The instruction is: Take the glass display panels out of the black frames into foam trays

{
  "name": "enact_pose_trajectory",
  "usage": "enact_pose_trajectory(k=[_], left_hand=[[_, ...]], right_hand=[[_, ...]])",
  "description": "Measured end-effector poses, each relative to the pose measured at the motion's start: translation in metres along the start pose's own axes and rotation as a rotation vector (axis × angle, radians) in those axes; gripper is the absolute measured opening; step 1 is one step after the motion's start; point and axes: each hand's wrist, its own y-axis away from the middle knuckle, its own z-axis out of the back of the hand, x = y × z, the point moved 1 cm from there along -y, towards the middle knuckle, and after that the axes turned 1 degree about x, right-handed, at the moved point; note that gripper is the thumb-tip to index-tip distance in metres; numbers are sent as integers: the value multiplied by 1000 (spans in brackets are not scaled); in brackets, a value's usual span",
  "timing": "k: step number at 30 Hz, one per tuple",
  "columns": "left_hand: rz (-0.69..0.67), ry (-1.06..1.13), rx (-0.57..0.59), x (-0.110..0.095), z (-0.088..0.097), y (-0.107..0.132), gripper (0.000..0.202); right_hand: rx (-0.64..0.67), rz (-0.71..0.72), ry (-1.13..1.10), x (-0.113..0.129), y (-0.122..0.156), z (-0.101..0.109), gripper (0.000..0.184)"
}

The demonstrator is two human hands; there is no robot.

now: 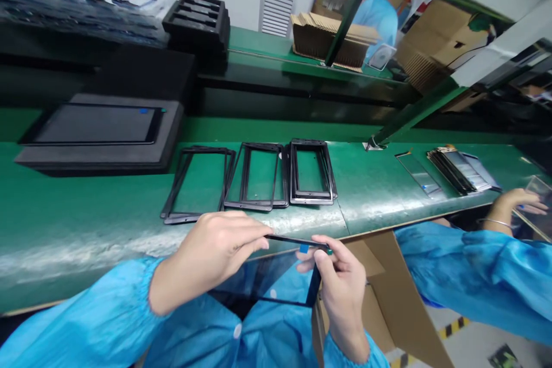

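Between my two hands, in front of my body, is a black-edged glass touch panel [276, 279], see-through in the middle, with a small blue tab near its right corner. My left hand [219, 247] pinches its upper edge between thumb and fingers. The right corner is gripped by my right hand [338, 276], thumb in front and fingers behind. Just beyond, on the green bench [357, 178], lie black rectangular frames in three loose stacks: a left stack [194, 217], a middle stack [254, 205] and a right stack [313, 200].
At the left, a dark glass panel [95, 123] lies on a grey foam block [99, 158]. Black trays [198, 17] stand on the shelf. Further right are stacked panels [461, 169] and a co-worker's hand [517, 204]. A cardboard box [405, 299] sits below the bench edge.
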Motion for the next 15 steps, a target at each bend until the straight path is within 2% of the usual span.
enact_pose_trajectory(k=[3, 7, 10, 15], left_hand=[[-34, -65, -11, -2, 0, 3, 26], [-18, -175, 82, -6, -4, 2, 30], [19, -156, 140, -6, -9, 2, 31], [58, -79, 155, -4, -15, 4, 35]], right_hand=[[-13, -12, -8, -1, -2, -1, 34], [9, -23, -19, -5, -4, -3, 33], [31, -12, -20, -7, -3, -5, 31], [78, -25, -8, -7, -5, -10, 28]])
